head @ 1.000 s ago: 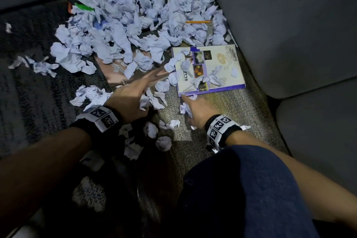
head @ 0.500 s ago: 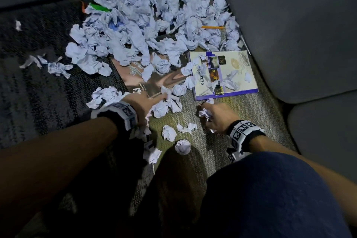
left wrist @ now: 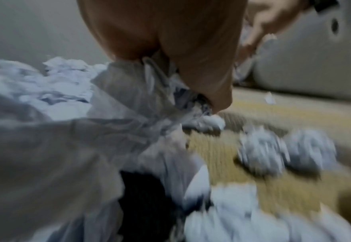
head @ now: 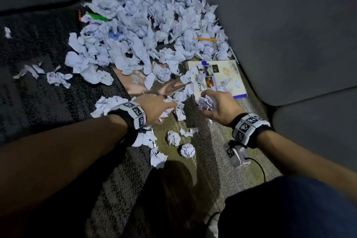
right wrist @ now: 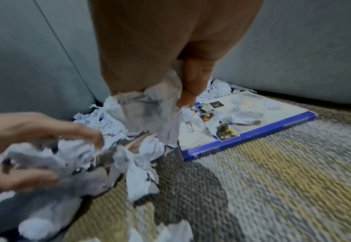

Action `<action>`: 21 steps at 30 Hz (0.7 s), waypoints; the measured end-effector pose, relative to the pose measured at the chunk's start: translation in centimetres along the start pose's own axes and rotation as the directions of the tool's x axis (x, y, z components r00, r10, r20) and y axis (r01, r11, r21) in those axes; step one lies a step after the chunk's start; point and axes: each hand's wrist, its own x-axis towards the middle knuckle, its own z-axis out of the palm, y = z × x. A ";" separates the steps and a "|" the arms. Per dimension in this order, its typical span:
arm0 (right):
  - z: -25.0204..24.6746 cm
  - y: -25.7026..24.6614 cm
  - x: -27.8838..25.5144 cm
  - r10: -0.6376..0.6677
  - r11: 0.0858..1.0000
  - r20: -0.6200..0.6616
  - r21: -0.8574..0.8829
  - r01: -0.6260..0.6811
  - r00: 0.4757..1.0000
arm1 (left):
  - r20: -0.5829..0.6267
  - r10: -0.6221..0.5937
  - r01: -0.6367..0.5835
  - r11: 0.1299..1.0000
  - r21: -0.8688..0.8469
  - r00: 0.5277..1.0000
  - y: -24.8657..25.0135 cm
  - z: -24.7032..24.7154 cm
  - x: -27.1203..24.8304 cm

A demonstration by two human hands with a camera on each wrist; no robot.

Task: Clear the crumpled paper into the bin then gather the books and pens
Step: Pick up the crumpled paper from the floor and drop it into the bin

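A big heap of crumpled paper (head: pixel 150 25) covers the rug's far end. Half buried at its near edge lie a pink book (head: pixel 166 87) and a white book with a blue edge (head: pixel 222 77) (right wrist: pixel 251 124). An orange pen (head: pixel 206 39) and a green pen (head: pixel 97 16) poke out of the heap. My left hand (head: pixel 160 108) grips a wad of paper (left wrist: pixel 149 98) by the pink book's near corner. My right hand (head: pixel 220 104) holds a paper ball (head: pixel 205 102) (right wrist: pixel 147 111) just above the white book's near corner. No bin is in view.
Grey sofa cushions (head: pixel 289 35) wall in the right and far sides. Loose paper balls (head: pixel 187 150) lie on the patterned rug (head: pixel 208 170) between my arms, and scraps (head: pixel 58 79) sit to the left. My knee in blue cloth (head: pixel 289 208) fills the lower right.
My left hand drew back from the pink book, where it lay flat, and curled round paper. My right hand picked a paper ball up off the rug and lifted it.
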 end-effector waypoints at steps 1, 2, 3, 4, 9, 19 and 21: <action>-0.5 -0.6 0.1 -0.010 1.000 -0.020 0.021 0.010 1.000 | -0.089 -0.043 0.032 0.992 -0.123 0.995 -0.8 -0.7 -0.6; -1.0 -1.5 0.2 -0.023 0.999 -0.036 0.029 0.024 0.999 | -0.173 -0.088 0.043 0.968 -0.248 0.981 -1.7 -1.5 -1.4; -1.6 -2.4 0.3 -0.036 0.999 -0.048 0.028 0.037 0.998 | -0.224 -0.142 0.050 0.926 -0.374 0.964 -2.7 -2.4 -2.2; -2.2 -3.4 0.6 -0.048 0.998 -0.058 0.024 0.050 0.997 | -0.259 -0.198 0.046 0.868 -0.495 0.945 -3.7 -3.3 -2.9; -6.8 -10.7 2.0 -0.105 0.994 -0.120 -0.015 0.104 0.987 | -0.236 -0.495 -0.047 0.365 -0.930 0.836 -7.5 -6.8 -6.7; -7.6 -22.8 5.1 -0.195 0.975 -0.115 0.081 0.205 0.974 | 0.095 -0.742 -0.299 -0.380 -0.875 0.663 -14.9 -8.2 -13.2; -6.4 -25.2 7.0 -0.236 0.959 -0.152 0.121 0.255 0.960 | 0.113 -0.792 -0.356 -0.390 -0.849 0.600 -17.5 -7.9 -13.4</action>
